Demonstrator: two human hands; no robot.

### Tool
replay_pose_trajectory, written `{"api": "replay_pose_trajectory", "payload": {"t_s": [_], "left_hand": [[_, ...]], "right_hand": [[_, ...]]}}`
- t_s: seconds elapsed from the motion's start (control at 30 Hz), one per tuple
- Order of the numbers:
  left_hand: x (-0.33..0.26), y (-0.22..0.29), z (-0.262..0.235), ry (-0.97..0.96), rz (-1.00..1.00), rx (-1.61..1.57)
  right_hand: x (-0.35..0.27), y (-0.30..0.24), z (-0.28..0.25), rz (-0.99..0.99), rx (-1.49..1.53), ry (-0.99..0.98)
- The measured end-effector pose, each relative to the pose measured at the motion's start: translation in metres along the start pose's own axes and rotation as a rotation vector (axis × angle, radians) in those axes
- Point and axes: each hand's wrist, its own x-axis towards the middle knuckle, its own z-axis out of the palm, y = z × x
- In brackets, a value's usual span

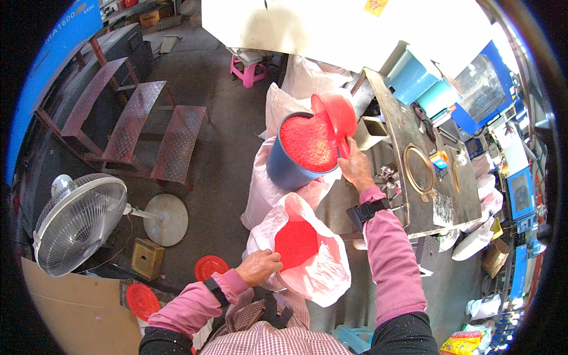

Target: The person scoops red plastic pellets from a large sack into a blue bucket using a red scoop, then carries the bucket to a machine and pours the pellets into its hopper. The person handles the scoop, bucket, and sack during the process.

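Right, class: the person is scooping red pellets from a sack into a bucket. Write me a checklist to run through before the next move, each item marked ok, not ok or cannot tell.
1. Right hand grips the scoop handle: ok.
2. Scoop is over the bucket mouth, not beside it: ok.
3. Room left in the bucket: not ok, the pellets are heaped to the rim.
4. Left hand holds the sack mouth open: ok.
5. Pellets left in the sack: ok, red shows inside.
6. Bucket sits steady on the white bags: cannot tell.
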Motion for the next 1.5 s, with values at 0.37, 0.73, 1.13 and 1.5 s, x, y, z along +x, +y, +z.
{"api": "replay_pose_trajectory", "payload": {"t_s": [0.37,0.73,1.13,1.5], "left_hand": [[-0.006,0.005,-0.008,0.042,-0.039,0.063],[-0.011,0.006,-0.037,0.346,-0.196,0.106],[0.22,-0.222,-0.065,0.674,-0.939,-0.636],[0.204,-0.229,-0.076,0.57,-0.897,-0.835]], "right_hand": [[-0.011,-0.001,-0.002,-0.014,-0.214,0.067],[-0.047,0.074,0.043,0.125,0.171,-0.066],[-0.07,0.033,0.035,-0.265,-0.221,0.148],[-0.168,0.048,0.007,0.39,1.059,-0.184]]}}
